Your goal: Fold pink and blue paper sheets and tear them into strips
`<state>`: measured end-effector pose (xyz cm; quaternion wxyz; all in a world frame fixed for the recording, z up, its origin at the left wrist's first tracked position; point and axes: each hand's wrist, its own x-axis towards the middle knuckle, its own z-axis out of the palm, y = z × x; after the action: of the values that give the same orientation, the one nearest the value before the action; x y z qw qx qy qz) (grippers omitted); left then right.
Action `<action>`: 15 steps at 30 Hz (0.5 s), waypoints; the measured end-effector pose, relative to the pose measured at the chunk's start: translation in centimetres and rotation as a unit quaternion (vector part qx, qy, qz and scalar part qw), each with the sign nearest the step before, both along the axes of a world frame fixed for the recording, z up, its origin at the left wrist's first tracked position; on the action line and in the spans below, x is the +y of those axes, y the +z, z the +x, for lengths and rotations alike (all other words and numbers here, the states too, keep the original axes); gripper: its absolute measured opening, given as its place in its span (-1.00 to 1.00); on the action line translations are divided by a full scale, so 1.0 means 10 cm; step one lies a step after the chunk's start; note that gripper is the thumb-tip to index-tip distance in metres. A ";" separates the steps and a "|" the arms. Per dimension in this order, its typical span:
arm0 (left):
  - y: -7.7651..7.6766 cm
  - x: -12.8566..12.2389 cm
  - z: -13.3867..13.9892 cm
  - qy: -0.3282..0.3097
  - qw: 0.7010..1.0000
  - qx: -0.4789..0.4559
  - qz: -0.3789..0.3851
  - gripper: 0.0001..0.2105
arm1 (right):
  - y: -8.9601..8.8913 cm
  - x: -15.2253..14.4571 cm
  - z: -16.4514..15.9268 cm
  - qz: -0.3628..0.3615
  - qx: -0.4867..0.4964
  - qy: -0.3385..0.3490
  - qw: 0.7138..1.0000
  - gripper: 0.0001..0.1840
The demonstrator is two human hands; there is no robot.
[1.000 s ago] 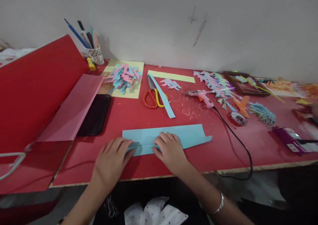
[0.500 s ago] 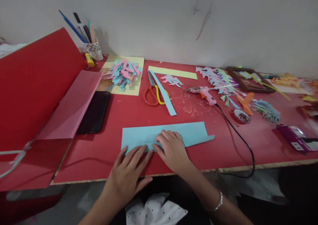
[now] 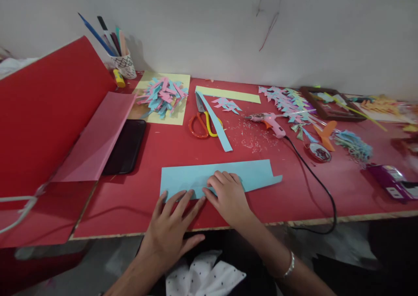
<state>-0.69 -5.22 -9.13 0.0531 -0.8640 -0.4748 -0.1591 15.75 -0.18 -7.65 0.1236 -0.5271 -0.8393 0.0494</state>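
Observation:
A sheet of light blue paper [image 3: 186, 176] lies near the table's front edge, its lower edge folded up in a narrow strip that sticks out at the right end. My left hand [image 3: 170, 226] rests with spread fingers, the fingertips on the paper's lower left edge and the thumb out to the side. On the folded edge, near the middle, my right hand [image 3: 228, 200] has its fingers curled and its thumb pressed at the fold. Beyond the sheet, a narrow blue strip [image 3: 217, 126] lies across scissors [image 3: 198, 124] with red and yellow handles.
A pink glue gun [image 3: 269, 122] with a black cord lies at right. Pink and blue paper cuttings [image 3: 163, 96] sit on yellow paper at back left. A phone [image 3: 126, 148], a pen cup [image 3: 124, 65], a purple device [image 3: 392, 183] and a brown tray [image 3: 346, 114] surround the work.
My right thumb has shifted slightly right along the fold, and the left fingertips have moved a little with it. The sheet stays in place; the view has shifted slightly.

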 end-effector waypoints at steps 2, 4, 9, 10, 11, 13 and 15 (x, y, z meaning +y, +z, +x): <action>0.00 -0.01 0.02 0.011 1.000 -0.004 -0.011 -0.48 | -0.01 -0.01 0.07 0.008 0.008 -0.016 1.000 -0.84; -0.01 -0.02 0.04 0.020 1.000 -0.007 -0.020 -0.49 | -0.01 -0.02 0.19 0.020 0.014 -0.029 0.999 -0.79; 0.00 -0.03 0.07 0.027 0.999 -0.009 -0.029 -0.49 | 0.01 -0.01 0.59 0.034 0.021 -0.035 0.999 -0.69; 0.00 -0.03 0.07 0.025 0.999 -0.006 -0.026 -0.49 | 0.01 0.00 0.67 0.035 0.024 -0.039 0.998 -0.68; 0.00 -0.03 0.07 0.023 0.999 -0.003 -0.022 -0.49 | 0.02 0.00 0.74 0.035 0.026 -0.042 0.998 -0.68; 0.00 -0.03 0.07 0.021 1.000 0.003 -0.012 -0.48 | 0.03 0.02 0.84 0.031 0.027 -0.044 0.998 -0.66; 0.00 -0.02 0.08 0.021 1.000 0.011 -0.008 -0.48 | 0.04 0.04 0.91 0.022 0.022 -0.040 0.999 -0.64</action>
<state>0.07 -5.45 -9.12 0.0550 -0.8560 -0.4932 -0.1448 24.81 0.17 -7.29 0.1555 -0.5563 -0.8154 0.0379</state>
